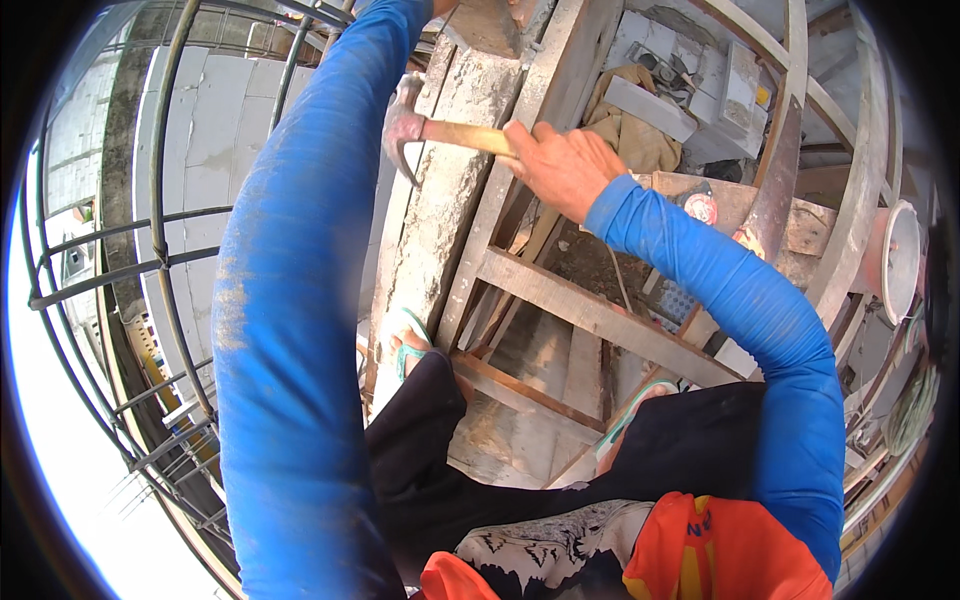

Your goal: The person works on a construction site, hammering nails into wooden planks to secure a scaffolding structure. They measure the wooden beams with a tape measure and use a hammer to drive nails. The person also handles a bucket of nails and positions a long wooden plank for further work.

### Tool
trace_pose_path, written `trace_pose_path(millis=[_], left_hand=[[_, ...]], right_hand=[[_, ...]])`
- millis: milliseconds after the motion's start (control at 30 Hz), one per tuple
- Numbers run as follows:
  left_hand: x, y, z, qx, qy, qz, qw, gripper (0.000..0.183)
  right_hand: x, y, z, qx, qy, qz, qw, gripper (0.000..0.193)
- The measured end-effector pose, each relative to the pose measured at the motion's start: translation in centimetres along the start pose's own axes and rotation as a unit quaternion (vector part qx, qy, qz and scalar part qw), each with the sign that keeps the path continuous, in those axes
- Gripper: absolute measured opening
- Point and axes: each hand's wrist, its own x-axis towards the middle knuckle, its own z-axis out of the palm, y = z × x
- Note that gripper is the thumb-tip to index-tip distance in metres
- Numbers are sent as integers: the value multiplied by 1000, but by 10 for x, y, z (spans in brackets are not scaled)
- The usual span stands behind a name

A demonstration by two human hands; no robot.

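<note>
We're gripping hammer (pixel 432 130) with right hand (pixel 565 168), holding it across concrete beam (pixel 440 235). Likely handling head-heavy, stiff; best grasping near handle's end. Left hand (pixel 442 7) barely showing; we're unable to tell its grip.

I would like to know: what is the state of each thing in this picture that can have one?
Reddish metal claw hammer with yellowish handle: held, claw toward picture bottom.
Right grip: closed around the hammer's handle.
Left grip: mostly cut off; open or closed unclear.
Brown fabric cloth: crumpled.
Green-strapped left sandal: worn on the foot.
Blue fabric left sleeve: marked with pale dirt.
</note>
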Motion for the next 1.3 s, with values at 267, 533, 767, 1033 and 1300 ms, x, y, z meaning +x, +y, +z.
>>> trace_pose_path(millis=[267, 533, 767, 1033, 1300], left_hand=[[1, 1, 4, -11, 15, 17, 1000, 63], [6, -6, 9, 49, 25, 0, 999, 76], [6, -16, 5, 41, 34, -3, 999, 82], [-1, 5, 0, 30, 37, -41, 998, 89], [14, 6, 15, 53, 8, -14, 998, 94]], right_hand=[[9, 28, -4, -36, -12, 0, 999, 34], [-16, -11, 11, -38, -2, -203, 978, 33], [-29, -38, 15, -7, -58, -141, 988, 30], [-13, -24, 33, -30, 4, 1, 1000, 27], [10, -2, 35, 21, 19, 27, 999, 23]])
